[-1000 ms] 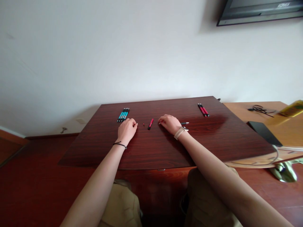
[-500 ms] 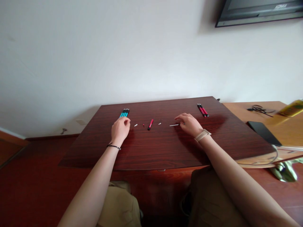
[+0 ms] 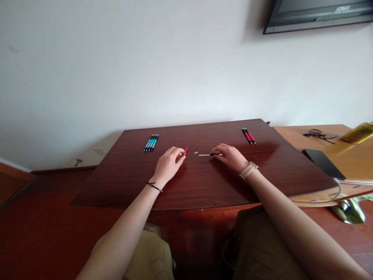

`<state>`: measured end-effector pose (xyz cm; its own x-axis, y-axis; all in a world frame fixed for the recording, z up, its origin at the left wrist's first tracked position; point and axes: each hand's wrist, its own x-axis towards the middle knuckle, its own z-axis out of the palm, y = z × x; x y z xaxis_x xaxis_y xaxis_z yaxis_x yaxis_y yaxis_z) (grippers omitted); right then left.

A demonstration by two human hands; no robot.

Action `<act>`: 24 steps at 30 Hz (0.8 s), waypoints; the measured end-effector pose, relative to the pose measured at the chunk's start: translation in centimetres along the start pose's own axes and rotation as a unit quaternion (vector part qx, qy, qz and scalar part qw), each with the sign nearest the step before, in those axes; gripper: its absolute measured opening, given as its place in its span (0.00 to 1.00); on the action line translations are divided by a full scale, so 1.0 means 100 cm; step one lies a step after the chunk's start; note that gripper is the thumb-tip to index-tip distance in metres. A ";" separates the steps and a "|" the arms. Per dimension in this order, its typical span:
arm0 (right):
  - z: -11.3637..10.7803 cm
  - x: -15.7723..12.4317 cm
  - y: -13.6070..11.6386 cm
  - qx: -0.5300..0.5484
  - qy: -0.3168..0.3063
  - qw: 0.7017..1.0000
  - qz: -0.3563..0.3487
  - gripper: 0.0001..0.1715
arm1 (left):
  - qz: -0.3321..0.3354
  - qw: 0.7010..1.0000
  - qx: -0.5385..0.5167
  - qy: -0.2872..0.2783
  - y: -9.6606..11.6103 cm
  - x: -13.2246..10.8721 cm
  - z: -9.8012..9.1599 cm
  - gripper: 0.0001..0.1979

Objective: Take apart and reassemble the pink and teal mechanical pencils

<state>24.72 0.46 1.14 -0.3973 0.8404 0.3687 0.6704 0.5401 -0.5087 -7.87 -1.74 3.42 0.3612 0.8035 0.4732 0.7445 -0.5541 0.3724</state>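
My left hand (image 3: 169, 164) is closed at the fingertips on a red pen barrel (image 3: 185, 150), whose upper end sticks out past the fingers. My right hand (image 3: 229, 156) pinches a black pen part (image 3: 215, 154) close to the tabletop. From its left side a thin white pen refill (image 3: 204, 155) points toward the left hand. Between the two hands lies a tiny whitish piece (image 3: 196, 152), too small to make out. The spots where two other small pieces lay are covered by the left hand.
Several blue-and-black pens (image 3: 150, 143) lie side by side at the back left of the dark wooden table (image 3: 186, 186). Red-and-black pens (image 3: 249, 136) lie at the back right. A lower side desk holds a black cable (image 3: 319, 135), a dark flat object (image 3: 323, 164) and a yellow item (image 3: 358, 133).
My left hand has moved right from beside the blue pens and taken hold of the red barrel. The right hand shifted slightly left; a black part now shows in its fingers by the refill.
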 end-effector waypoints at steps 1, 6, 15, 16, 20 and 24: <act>0.002 0.000 -0.006 0.015 -0.002 1.000 -0.017 0.09 | 0.008 1.000 -0.006 -0.011 0.006 -0.001 0.004 0.07; 0.009 -0.001 -0.031 0.037 -0.011 0.997 -0.060 0.09 | 0.033 0.998 -0.015 -0.055 0.023 -0.002 0.017 0.03; -0.004 -0.003 -0.013 0.023 0.006 0.999 -0.044 0.10 | 0.023 0.999 0.006 -0.034 0.025 0.002 0.014 0.08; -0.008 -0.004 -0.004 0.017 0.010 0.999 -0.033 0.10 | 0.018 0.999 0.009 -0.030 0.024 0.003 0.013 0.08; -0.023 -0.010 0.034 -0.027 0.023 0.999 0.020 0.10 | 0.002 0.999 0.027 -0.018 0.022 0.002 0.010 0.08; -0.029 -0.018 0.060 -0.058 0.023 0.996 0.068 0.10 | -0.012 0.999 0.049 -0.019 0.021 0.002 0.011 0.07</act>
<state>31.25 2.07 -0.29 -0.2708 0.9007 0.3397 0.7849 0.4109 -0.4638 -5.60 -2.49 3.38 0.3622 0.8252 0.4334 0.8042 -0.5117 0.3023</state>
